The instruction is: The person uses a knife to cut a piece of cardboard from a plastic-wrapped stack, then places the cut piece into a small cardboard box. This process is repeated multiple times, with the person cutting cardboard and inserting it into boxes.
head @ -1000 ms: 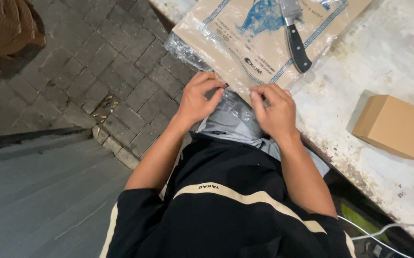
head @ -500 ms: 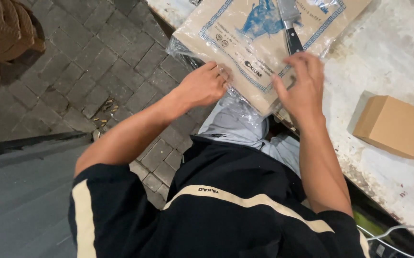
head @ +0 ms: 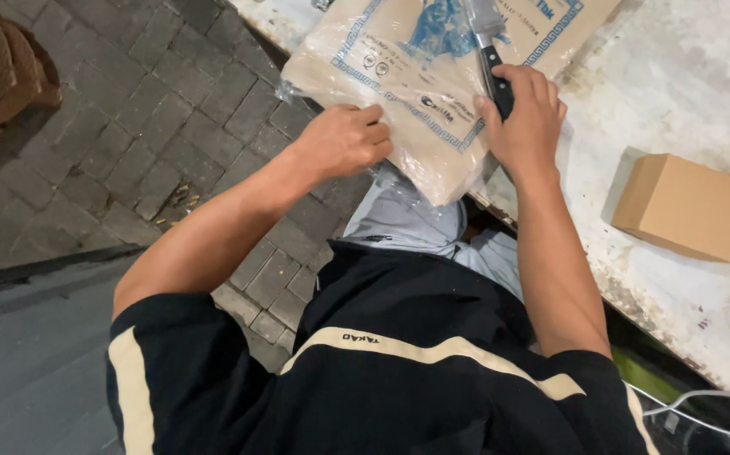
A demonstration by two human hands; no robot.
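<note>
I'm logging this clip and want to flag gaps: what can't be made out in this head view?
- Knife: the top edge cuts off the blade tip; the right hand covers most of the black handle.
- Plastic-wrapped sack: its far end runs past the top edge.
- Left hand: fingertips curl under, so its grip on the sack's edge is hidden.
- White cable: leaves the right edge.

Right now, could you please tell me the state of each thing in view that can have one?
Plastic-wrapped paper bag: lying flat on the table, one corner past the edge.
Knife: lying on the bag, handle gripped.
Right hand: closed around the knife handle.
Left hand: curled, pressing on the bag's near edge.
Cardboard box: closed, sitting on the table, untouched.
</note>
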